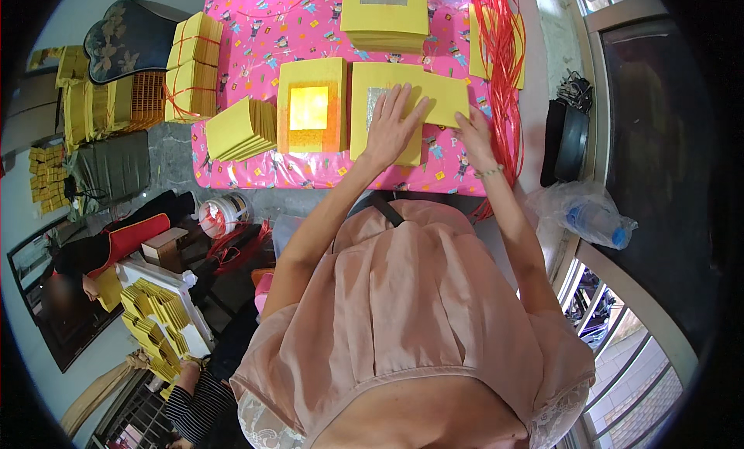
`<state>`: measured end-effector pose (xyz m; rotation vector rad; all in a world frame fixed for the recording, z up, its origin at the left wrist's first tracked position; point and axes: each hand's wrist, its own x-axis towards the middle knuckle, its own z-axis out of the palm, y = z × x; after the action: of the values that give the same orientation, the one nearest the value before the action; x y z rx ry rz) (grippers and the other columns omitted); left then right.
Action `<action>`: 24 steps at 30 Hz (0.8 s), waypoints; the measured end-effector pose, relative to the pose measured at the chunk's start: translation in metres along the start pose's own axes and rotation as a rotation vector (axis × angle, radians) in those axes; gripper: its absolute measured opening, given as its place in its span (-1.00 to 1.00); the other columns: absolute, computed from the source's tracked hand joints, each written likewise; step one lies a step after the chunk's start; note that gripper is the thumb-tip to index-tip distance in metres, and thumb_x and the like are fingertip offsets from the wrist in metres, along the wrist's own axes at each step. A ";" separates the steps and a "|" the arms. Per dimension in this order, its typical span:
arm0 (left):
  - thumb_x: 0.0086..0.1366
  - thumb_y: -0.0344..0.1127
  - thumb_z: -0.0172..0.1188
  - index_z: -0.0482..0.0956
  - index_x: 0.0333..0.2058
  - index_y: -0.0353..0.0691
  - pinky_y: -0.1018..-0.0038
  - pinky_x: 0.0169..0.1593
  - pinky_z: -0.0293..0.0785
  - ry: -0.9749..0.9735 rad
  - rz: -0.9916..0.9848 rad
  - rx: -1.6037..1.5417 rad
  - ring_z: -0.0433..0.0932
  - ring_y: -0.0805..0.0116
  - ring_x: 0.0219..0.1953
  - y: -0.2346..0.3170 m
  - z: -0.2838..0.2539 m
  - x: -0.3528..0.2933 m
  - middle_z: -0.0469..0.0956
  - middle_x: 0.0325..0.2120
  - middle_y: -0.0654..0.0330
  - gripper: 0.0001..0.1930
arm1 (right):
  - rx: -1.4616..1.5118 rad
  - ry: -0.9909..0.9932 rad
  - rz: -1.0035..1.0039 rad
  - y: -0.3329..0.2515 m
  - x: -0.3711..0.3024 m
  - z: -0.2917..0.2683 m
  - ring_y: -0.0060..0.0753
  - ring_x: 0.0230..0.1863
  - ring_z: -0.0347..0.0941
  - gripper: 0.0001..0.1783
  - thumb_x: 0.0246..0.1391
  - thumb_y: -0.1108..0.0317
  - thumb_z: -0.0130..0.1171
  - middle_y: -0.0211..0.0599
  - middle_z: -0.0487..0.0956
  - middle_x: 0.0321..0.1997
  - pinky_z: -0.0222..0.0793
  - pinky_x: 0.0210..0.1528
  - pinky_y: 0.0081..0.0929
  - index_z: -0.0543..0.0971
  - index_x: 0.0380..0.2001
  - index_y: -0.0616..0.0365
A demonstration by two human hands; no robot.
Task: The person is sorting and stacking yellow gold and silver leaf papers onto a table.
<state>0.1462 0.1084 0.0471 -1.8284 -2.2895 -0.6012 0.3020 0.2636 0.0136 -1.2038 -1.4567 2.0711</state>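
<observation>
My left hand (pixel 394 126) lies flat, fingers stretched, over a stack of yellow paper (pixel 368 151) with a silver square on its top sheet. Partly over that stack's right side lies a yellow piece of paper (pixel 448 96), perhaps folded. The fingers of my right hand (pixel 475 137) pinch its lower right corner, while my left fingertips touch near its left end. Just left is another yellow paper stack (pixel 339 112), topped with an orange patch bearing a gold square (pixel 308 108). Further left, a fanned row of folded yellow papers (pixel 236 133) leans on the table.
The table has a pink patterned cover (pixel 256 42). A taller yellow paper stack (pixel 385 23) stands at the far side, and red plastic strands (pixel 502 77) hang down the right side. Tied yellow bundles (pixel 194 65) stand left. Two people work at a white table (pixel 203 333) lower left.
</observation>
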 end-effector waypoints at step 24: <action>-0.03 -0.28 0.37 0.45 -0.01 -0.15 0.23 0.02 0.36 -0.239 -0.138 -0.329 0.37 0.05 0.03 -0.027 -0.010 -0.091 0.43 -0.06 0.09 -0.45 | -1.193 -0.326 -0.728 0.013 -0.060 0.046 -0.07 0.10 0.30 -0.48 0.00 0.30 0.23 -0.17 0.40 0.03 0.26 0.07 -0.13 0.41 0.06 0.17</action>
<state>0.1412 0.0180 0.0183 -1.9892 -2.6208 -0.8684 0.3039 0.1896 0.0343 -0.3962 -2.8732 0.8341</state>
